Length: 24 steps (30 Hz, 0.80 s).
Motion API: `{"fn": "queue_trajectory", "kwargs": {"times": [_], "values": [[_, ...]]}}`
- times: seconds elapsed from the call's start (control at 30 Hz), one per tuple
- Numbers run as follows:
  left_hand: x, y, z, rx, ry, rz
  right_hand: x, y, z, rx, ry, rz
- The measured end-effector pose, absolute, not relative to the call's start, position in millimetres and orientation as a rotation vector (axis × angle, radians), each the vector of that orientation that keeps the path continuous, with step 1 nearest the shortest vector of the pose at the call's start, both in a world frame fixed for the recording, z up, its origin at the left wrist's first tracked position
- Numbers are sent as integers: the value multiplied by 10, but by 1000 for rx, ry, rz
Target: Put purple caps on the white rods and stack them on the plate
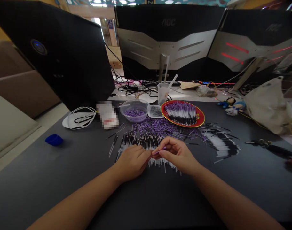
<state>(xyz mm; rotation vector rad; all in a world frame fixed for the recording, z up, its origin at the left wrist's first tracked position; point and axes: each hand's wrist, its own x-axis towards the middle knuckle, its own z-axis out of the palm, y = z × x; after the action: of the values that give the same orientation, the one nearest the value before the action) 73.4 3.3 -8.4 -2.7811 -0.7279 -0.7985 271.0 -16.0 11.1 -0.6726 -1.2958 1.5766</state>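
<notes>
In the middle of the head view, my left hand (pixel 132 161) and my right hand (pixel 178 156) meet at the fingertips above a row of thin sticks (pixel 166 166) with black upper ends and clear-white lower parts. My right hand pinches a small purple plastic piece (pixel 164 148) between thumb and fingers. The fingers of my left hand are closed against it; what they hold is hidden. Just beyond lies a loose heap of similar purple pieces (pixel 155 125). More purple pieces fill a clear plastic bowl (pixel 123 112). Purple-ended sticks lie on a red plate (pixel 201 119).
Another pile of sticks (pixel 219 143) lies on the right. A small clear tray (pixel 156 115) and a cup with a straw (pixel 162 93) stand behind. A blue cap (pixel 54 140), a coiled white cable (pixel 93 119) and a black computer case (pixel 71 57) are left. Monitors (pixel 169 48) line the back.
</notes>
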Motion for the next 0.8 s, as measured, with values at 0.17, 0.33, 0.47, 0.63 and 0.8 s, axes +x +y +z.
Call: {"fn": "queue_trajectory", "kwargs": {"times": [0.17,0.33,0.47,0.63,0.8], "values": [[716,37,-79,-2790,-736,-773,2720,-154,111,-666,-1329,1557],[710,42,-72,-2796,-739,-775,2723,-140,107,-616,-1325,1577],[717,53,-69,-2808,-745,-774,2720,-133,98,-636,-1308,1596],[714,64,-74,-2823,-743,-756,2712,-124,89,-692,-1290,1607],[701,73,-85,-2830,-738,-752,2694,-107,68,-696,-1256,1628]]}}
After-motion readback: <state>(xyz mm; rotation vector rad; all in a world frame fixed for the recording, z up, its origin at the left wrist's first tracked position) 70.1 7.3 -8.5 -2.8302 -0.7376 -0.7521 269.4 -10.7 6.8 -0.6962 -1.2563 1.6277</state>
